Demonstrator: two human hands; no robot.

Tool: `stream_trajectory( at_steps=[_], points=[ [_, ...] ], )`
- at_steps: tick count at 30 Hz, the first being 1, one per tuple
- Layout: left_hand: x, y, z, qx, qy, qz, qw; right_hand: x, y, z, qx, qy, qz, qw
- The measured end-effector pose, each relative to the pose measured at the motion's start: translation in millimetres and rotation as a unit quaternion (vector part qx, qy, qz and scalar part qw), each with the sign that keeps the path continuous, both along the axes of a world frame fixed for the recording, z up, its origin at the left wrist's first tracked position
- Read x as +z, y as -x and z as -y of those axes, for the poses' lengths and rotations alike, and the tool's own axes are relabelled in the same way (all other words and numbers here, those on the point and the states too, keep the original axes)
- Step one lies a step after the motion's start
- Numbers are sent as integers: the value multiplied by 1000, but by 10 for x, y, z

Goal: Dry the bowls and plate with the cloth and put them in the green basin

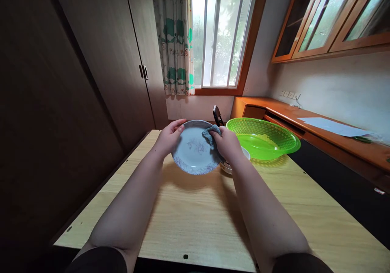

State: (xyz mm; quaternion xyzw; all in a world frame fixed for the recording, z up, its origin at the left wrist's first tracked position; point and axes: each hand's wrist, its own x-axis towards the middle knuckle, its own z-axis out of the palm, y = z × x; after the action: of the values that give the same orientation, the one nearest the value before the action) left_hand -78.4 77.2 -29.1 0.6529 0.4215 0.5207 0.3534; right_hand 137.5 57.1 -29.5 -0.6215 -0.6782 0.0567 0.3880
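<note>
A white plate [195, 153] with a purplish floral pattern is held tilted above the wooden table, its inner face toward me. My left hand [171, 137] grips its left rim, thumb on the near face. In my right hand [228, 143] is a bunched blue-grey cloth [211, 135], pressed against the plate's upper right rim. Behind my right wrist stand white bowls [226, 168], mostly hidden by the hand and plate. Farther right, a bright green plastic basin [262, 141] with a textured wall rests on the table.
The light wooden table [183, 216] spans the front. A dark wardrobe [115, 53] rises on the left. Past the far edge shows a dark chair back [217, 114]. An orange-brown desk [317, 118] bearing white paper [333, 126] runs along the right wall, below glass-fronted cabinets [326, 19].
</note>
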Motion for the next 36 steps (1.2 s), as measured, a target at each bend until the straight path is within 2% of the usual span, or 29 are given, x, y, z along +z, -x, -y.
stream_trajectory(
  at_steps=[2, 4, 7, 9, 15, 18, 22, 25, 27, 31, 33, 36],
  points=[
    [-30, 1, -26, -3, -13, 10, 1000, -23, -25, -32, -31, -4, -32, 999],
    [-44, -8, -26, 10, -37, -18, 999, -43, -43, -58, -34, -2, -48, 998],
    [-25, -22, 17, 83, -78, -99, 989, -55, -53, -75, -24, 9, -26, 999],
    [5, -20, 54, 109, -93, -146, 979, -55, -51, -73, -22, 13, 2, 1000],
    [47, 19, 86, 38, -67, -221, 972, -30, -15, -21, 44, 29, 77, 996],
    [40, 35, 61, 17, -91, -210, 973, -10, 8, 6, 68, 19, 69, 995],
    [47, 54, 51, 65, -90, -161, 981, 7, 16, 18, 81, 16, 18, 996],
    [71, 50, 86, 79, -87, -196, 974, 20, 22, 35, 69, 34, 44, 996],
    [87, 29, 119, 53, -91, -224, 969, 37, 34, 64, 75, 38, 77, 993],
    [95, -31, 156, -56, -80, -257, 962, 75, 71, 129, 133, 47, 117, 983],
    [85, -45, 149, -83, -64, -235, 966, 82, 74, 135, 141, 49, 112, 982],
    [54, -34, 104, -41, -30, -125, 991, 67, 39, 91, 89, 25, 86, 992]
  ],
)
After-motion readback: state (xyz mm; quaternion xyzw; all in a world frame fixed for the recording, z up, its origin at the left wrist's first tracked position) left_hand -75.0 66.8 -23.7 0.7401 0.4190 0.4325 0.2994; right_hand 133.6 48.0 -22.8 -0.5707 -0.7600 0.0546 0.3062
